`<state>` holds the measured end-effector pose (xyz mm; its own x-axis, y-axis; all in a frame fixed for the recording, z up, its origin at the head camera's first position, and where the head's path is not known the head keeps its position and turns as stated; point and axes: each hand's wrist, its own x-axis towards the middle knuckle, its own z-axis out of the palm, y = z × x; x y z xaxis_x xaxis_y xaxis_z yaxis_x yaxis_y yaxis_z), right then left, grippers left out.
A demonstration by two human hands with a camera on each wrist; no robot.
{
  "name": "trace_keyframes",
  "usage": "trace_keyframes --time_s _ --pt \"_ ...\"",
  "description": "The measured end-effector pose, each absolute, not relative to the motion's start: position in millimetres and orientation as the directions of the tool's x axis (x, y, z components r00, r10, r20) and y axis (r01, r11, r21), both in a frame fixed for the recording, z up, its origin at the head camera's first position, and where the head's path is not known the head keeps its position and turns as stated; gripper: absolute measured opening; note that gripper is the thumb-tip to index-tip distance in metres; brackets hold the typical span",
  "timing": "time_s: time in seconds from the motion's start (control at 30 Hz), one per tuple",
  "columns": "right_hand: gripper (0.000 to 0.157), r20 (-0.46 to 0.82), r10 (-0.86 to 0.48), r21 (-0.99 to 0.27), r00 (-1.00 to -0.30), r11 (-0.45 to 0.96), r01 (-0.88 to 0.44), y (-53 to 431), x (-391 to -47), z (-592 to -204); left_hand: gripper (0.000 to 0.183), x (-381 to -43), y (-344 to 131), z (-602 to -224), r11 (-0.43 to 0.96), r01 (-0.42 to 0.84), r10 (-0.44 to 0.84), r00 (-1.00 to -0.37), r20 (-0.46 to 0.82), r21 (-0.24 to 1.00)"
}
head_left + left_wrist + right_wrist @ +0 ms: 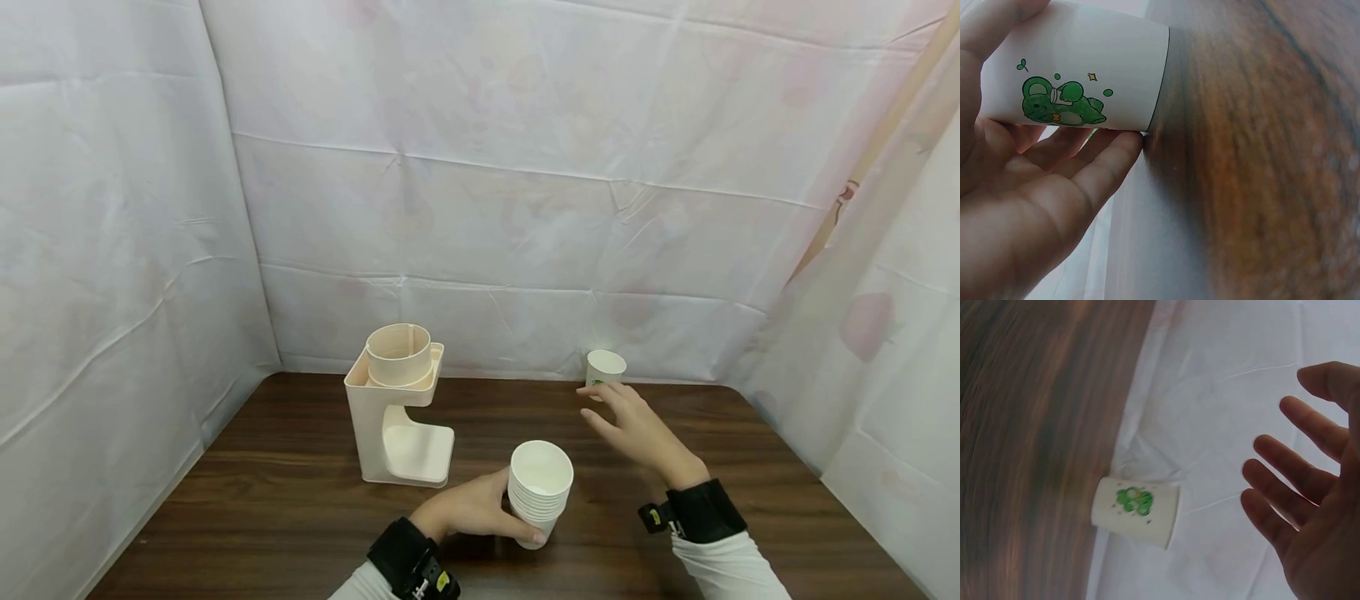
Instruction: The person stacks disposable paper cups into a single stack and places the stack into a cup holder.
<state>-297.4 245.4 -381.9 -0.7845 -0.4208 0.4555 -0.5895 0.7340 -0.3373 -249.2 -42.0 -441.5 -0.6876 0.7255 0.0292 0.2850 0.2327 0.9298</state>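
My left hand (pixel 476 507) grips a stack of white paper cups (pixel 538 487) low on its side, thumb and fingers around it. In the left wrist view, the lowest cup (pixel 1097 56) bears a green cartoon bear print, and its base is right at the tabletop. Fingers straight and spread, my right hand (pixel 637 425) is over the table with nothing in it. Beyond it a single paper cup (pixel 604 365) stands upright at the table's back edge. That cup's green print (pixel 1135 501) shows in the right wrist view, apart from the fingers.
A cream plastic holder (pixel 367 425) with a round cylinder (pixel 399 354) in its top and a flat base stands left of the stack. Dark wooden table (pixel 300 483) lies underneath. White cloth sheets (pixel 487 208) hang behind and on both sides.
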Motion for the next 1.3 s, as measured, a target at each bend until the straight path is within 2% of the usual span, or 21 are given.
trace_keyframes --time_s 0.37,0.93,1.07,1.3 --pt "0.03 0.6 -0.366 -0.205 -0.711 0.789 -0.579 261.4 -323.2 -398.0 0.074 -247.7 -42.2 -441.8 0.213 0.281 0.733 -0.68 0.038 0.936" --pt "0.035 0.437 -0.273 -0.31 -0.857 0.849 -0.429 273.6 -361.4 -396.1 0.074 -247.7 -42.0 -439.6 0.221 0.285 0.735 -0.677 0.032 0.933" --pt "0.038 0.432 -0.251 -0.328 -0.866 0.851 -0.41 271.7 -372.2 -395.5 0.075 -248.8 -42.0 -439.3 0.223 0.291 0.74 -0.672 0.033 0.93" --pt "0.041 0.426 -0.227 -0.275 -0.876 0.89 -0.365 266.1 -388.8 -392.4 0.076 -250.1 -42.9 -439.8 0.221 0.303 0.745 -0.665 0.04 0.927"
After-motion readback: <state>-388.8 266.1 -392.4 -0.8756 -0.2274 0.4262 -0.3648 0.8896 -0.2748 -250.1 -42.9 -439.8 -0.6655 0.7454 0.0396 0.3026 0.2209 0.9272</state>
